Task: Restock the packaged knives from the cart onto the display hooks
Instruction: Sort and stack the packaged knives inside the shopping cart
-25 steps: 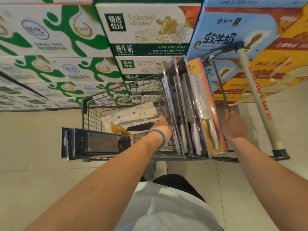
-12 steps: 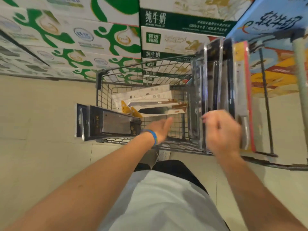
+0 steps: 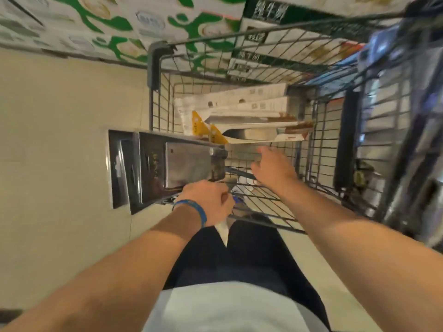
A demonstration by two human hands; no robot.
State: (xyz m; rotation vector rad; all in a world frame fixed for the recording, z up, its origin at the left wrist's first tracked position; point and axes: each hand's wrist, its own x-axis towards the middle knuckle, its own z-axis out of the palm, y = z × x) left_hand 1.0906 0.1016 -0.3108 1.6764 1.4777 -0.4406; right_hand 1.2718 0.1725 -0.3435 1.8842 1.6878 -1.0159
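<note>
Knife packs, two groups, both at the cart [image 3: 153, 68].

- Dark cleaver packs [image 3: 182, 164]: a few flat black cards standing on edge over the cart's left rim, overhanging the floor [image 3: 60, 164]. The front one shows a broad steel blade under clear plastic.
- White-and-yellow knife packs [image 3: 251, 116]: a loose stack lying flat inside the basket, long sides across it, yellow corners pointing left. They sit just beyond the dark packs, towards the far wall of the basket.
- More upright packaging [image 3: 395, 116] at the cart's right side, smeared by motion; contents not readable.

Hands.

- Left hand [image 3: 208, 204]: fingers curled tight, knuckles up, at the near lower corner of the front dark pack, where it meets the cart's near rim. Whether it grips the pack, the wire or nothing is hidden under the knuckles; cannot tell. Blue wristband [image 3: 194, 207] on that wrist.
- Right hand [image 3: 273, 168]: released, fingers stretched forward and slightly spread, reaching into the basket over the wire floor. Fingertips are near the closest white pack; contact not clear. It holds nothing.

Surroundings.

- Stacked milk cartons [image 3: 119, 25], green-and-white print on the left and dark green labels further right, stand against the cart's far end.
- Pale tiled floor on the left.
- Below the forearms: white shirt [image 3: 227, 307], dark trousers [image 3: 239, 255].
</note>
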